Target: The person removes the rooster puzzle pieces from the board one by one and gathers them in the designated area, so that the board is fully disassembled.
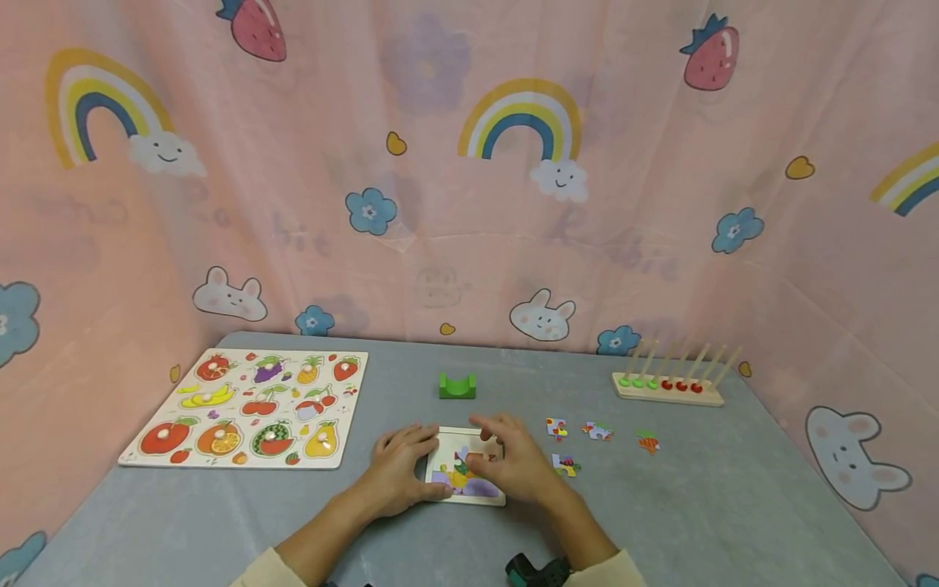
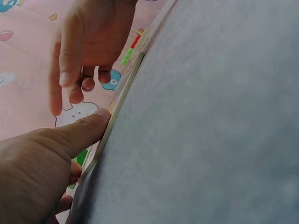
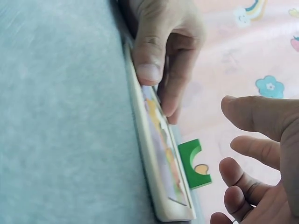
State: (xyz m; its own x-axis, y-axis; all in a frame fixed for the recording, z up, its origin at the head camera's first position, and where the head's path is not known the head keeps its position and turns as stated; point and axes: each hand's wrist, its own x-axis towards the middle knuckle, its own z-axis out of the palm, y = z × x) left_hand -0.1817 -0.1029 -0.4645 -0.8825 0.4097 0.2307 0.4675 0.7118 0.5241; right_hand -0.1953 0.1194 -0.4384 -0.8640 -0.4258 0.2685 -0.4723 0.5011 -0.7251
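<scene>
A grey, faintly mottled tabletop (image 1: 734, 505) is enclosed at the back and on both sides by a pink cloth (image 1: 330, 98), softly creased and printed with rainbows, smiling clouds, strawberries, blue flowers, yellow hearts and white rabbits; fainter, blurred motifs also show on it. Near the middle of the tabletop's front part lies a shallow puzzle tray (image 1: 449, 444), its near portion filled with purple and yellow picture pieces, its far left part bare. The left hand (image 1: 399, 471) grips the tray's left end, thumb at the near rim and fingers toward the far rim. The right hand (image 1: 517, 465) is over the tray's right side, thumb and fingers apart and holding nothing. Four loose puzzle pieces (image 1: 597, 430) lie to the right of the tray, separate from one another. Beyond the tray stands a green block (image 1: 457, 391) with a curved hollow in its top. A large fruit board (image 1: 246, 417) occupies the left of the tabletop; at the far right, near the cloth, sits a wooden peg rack (image 1: 663, 395) bearing green and red beads. Pale sleeves (image 1: 609, 571) and a dark object (image 1: 535, 572) by the right wrist enter at the front edge.
</scene>
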